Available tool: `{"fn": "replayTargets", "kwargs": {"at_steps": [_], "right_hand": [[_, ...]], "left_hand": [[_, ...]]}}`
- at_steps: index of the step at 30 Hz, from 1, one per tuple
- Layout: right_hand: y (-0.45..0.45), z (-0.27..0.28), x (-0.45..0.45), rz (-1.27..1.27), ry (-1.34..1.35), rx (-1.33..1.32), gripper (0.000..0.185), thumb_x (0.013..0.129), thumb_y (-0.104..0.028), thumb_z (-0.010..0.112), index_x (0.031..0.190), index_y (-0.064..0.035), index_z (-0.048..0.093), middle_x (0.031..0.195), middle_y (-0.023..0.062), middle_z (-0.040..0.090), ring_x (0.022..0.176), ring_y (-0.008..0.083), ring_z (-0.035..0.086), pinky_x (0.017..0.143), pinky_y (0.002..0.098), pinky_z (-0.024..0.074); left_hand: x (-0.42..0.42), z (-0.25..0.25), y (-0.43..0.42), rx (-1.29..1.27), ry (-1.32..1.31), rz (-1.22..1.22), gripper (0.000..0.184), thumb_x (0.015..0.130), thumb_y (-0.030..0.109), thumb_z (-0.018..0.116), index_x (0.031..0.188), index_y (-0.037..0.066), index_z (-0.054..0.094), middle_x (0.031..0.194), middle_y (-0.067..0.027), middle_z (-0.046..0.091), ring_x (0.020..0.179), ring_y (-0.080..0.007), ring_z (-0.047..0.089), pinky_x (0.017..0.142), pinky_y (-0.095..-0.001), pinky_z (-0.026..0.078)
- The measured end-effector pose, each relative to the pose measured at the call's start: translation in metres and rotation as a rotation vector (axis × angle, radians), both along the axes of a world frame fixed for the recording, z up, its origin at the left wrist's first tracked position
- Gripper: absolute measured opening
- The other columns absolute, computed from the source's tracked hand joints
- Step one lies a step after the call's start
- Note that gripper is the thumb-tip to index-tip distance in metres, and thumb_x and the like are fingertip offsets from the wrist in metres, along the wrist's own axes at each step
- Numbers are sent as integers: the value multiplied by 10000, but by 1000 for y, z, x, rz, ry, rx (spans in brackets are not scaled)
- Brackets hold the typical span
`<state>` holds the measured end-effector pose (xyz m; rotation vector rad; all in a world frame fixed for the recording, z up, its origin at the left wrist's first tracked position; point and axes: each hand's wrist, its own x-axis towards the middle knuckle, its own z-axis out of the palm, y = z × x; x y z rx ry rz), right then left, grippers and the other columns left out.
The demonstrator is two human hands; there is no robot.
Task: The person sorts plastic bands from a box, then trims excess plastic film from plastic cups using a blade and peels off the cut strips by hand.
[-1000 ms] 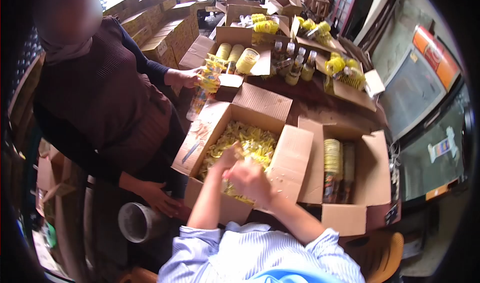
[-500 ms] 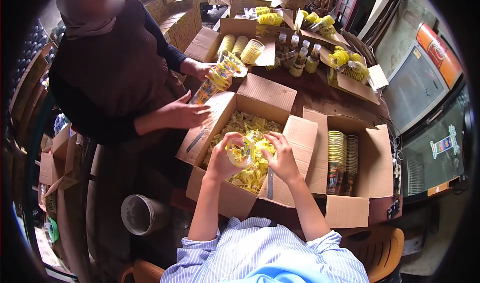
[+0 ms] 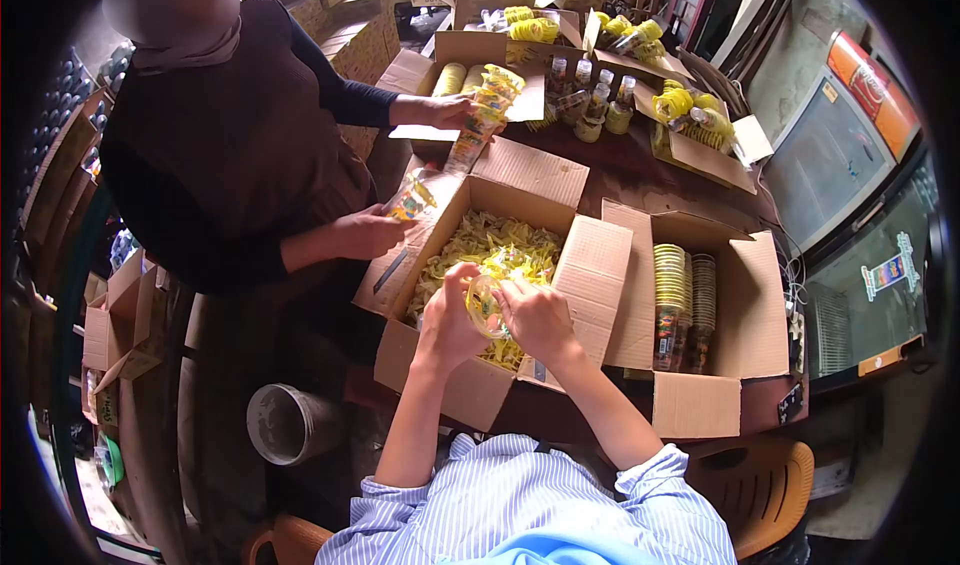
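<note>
Worktop: a dark reddish-brown surface (image 3: 640,173), bare along a strip between the near boxes and the far ones.
Near edge: an open carton (image 3: 598,265) stood towards the left corner, filled with yellow packets (image 3: 500,235).
Near right corner: a second box (image 3: 740,305) stood open, with upright stacks of cups (image 3: 672,300) inside.
Cup in hand: a clear cup (image 3: 484,312) with a yellowish rim was held above the packets.
Left hand: its fingers (image 3: 448,320) curled round the cup, grasping it.
Right hand: bent fingers (image 3: 538,315) met the cup's right side; whether they pinched anything, I could not tell.
Left edge: a co-worker (image 3: 225,155) stood there, one hand gripping a tall stack (image 3: 485,115) of filled cups, the other a single filled cup (image 3: 412,201).
Far part: clear containers (image 3: 600,100) stood beside a low box (image 3: 705,160) of yellow-rimmed goods near the right edge.
Floor: a grey bucket (image 3: 284,425) sat off the near left corner, an orange-brown chair (image 3: 765,485) off the near right.
Room: a fridge (image 3: 840,145) with an orange-red top lined the right wall; brown boxes (image 3: 355,40) were piled behind the co-worker.
</note>
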<state>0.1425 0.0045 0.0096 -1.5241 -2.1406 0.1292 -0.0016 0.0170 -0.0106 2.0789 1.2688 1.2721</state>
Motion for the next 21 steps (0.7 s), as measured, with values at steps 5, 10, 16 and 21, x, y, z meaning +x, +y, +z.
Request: {"fn": "replayTargets", "kwargs": {"at_steps": [5,10,16,21], "right_hand": [[-2,2,-1,-60,91,-135,245,857,-229,483,772,-22,581,680,158,602,606,314,599,564,403,479],[-11,-6,-8,43,142,-120,239,859,-218,476,768,-21,576,666,176,593,600,326,594,553,409,476],[-14,-2,1,182,296,-94,229,843,-195,499,715,-17,565,627,180,572,570,342,575,535,411,464],[-11,-2,10,342,341,-107,224,837,-204,511,731,-17,575,622,188,562,548,343,561,526,408,454]], "left_hand": [[10,3,-16,313,232,229,558,594,95,697,1081,91,425,1158,-105,479,996,-272,506,846,-393,386],[8,-3,-10,386,181,219,378,619,90,674,950,75,494,994,-102,570,894,-275,544,791,-398,397],[-7,-13,12,194,-71,-139,455,609,68,729,947,70,424,828,-96,608,744,-203,608,666,-294,486],[-13,-12,28,-171,-419,-509,502,574,44,759,951,65,429,805,-50,592,730,-124,581,676,-264,475]]}}
